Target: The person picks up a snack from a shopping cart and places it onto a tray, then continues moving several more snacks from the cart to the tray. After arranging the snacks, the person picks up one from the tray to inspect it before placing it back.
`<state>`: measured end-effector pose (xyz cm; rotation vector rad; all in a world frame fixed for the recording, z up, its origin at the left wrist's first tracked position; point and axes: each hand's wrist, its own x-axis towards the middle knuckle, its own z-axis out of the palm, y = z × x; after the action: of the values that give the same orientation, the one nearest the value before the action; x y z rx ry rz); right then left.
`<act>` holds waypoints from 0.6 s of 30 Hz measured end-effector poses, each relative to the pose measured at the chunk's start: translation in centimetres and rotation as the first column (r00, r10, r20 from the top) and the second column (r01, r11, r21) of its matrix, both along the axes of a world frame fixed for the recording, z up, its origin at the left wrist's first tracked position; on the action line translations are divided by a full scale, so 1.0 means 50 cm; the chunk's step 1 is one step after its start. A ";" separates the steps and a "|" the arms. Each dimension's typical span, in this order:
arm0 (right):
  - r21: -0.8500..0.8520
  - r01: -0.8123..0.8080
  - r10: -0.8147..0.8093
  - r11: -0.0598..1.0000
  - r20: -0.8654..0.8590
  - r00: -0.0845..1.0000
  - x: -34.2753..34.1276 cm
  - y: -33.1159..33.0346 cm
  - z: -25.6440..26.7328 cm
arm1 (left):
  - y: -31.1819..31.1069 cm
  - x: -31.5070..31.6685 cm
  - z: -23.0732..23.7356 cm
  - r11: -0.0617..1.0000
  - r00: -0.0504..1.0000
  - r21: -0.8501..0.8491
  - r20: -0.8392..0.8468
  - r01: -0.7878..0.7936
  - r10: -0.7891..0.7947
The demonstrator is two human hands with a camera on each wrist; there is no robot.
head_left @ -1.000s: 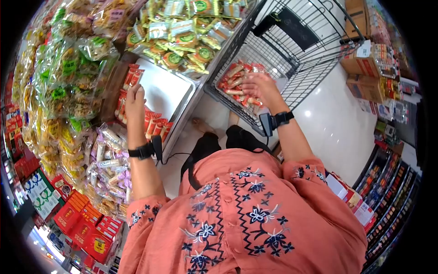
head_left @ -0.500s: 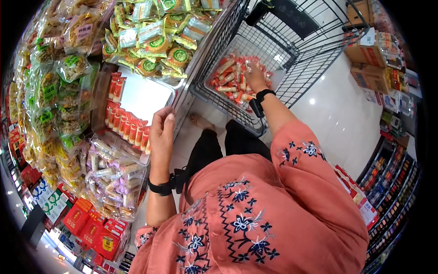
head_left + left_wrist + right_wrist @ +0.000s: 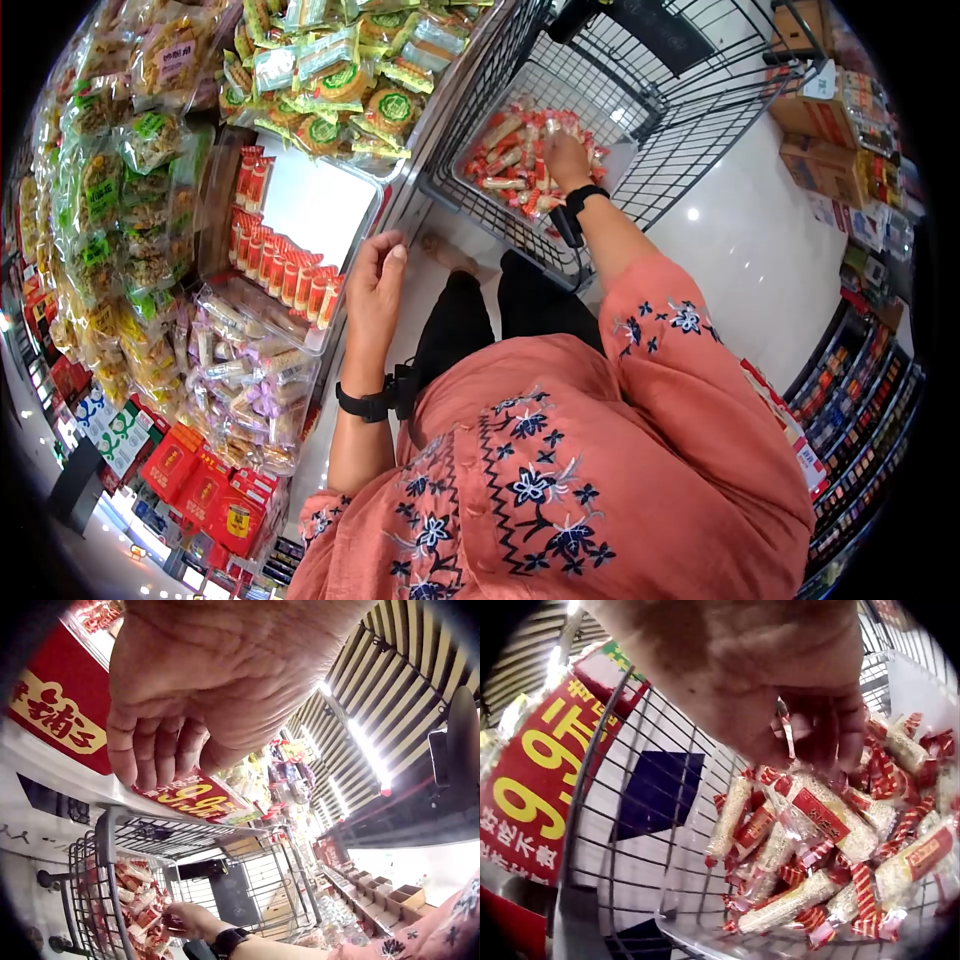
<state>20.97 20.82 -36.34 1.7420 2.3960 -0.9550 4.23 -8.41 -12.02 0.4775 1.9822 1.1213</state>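
Note:
My right hand (image 3: 568,158) reaches down into a clear plastic tub (image 3: 919,686) inside the shopping cart (image 3: 680,130). Its curled fingers pinch the wrapper end of a snack bar (image 3: 786,724), mostly hidden by the hand. Below it lies a heap of pale snack bars (image 3: 832,817) in clear wrappers with red ends. My left hand (image 3: 375,290) hangs beside the display counter, fingers loosely curled, holding nothing. Near it, a row of the same red-ended bars (image 3: 285,275) stands along one side of a white tray (image 3: 320,200).
Green-and-yellow packaged cakes (image 3: 340,85) fill the counter beyond the tray. Purple-wrapped sweets (image 3: 240,385) and stacked bagged snacks (image 3: 150,220) lie to the left. Cardboard boxes (image 3: 820,165) stand right of the cart across the shiny floor (image 3: 700,260).
My left hand has come back from above the tray to the counter's near edge. My right hand has moved within the tub, its fingers closing among the bars. The view has shifted slightly.

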 end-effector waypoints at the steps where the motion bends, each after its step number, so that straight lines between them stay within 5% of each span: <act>1: -0.013 0.001 -0.002 1.000 -0.079 0.997 0.008 0.000 0.017 | 0.000 0.000 0.000 1.000 1.000 0.005 0.012 0.000 0.000; 3: -0.033 -0.004 -0.004 0.999 -0.237 0.972 0.035 0.001 0.064 | 0.003 -0.003 0.008 0.999 0.999 0.033 0.036 -0.005 0.003; 9: -0.695 0.067 -0.529 0.716 -0.477 0.702 0.064 -0.013 0.348 | 0.025 -0.019 0.025 0.995 0.992 0.093 0.115 0.033 -0.043; 13: -0.731 -0.099 -0.515 0.676 -0.564 0.646 0.037 -0.040 0.535 | 0.054 -0.027 0.060 0.979 0.977 0.192 0.185 0.065 -0.101; 18: -0.659 -0.274 -0.459 0.700 -0.710 0.534 -0.028 -0.080 0.627 | 0.071 -0.029 0.153 0.945 0.931 0.326 0.340 0.017 -0.134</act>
<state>19.58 16.81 -4.98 1.1710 1.6260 -2.8278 2.79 -4.85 -4.38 0.4718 1.4611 1.3794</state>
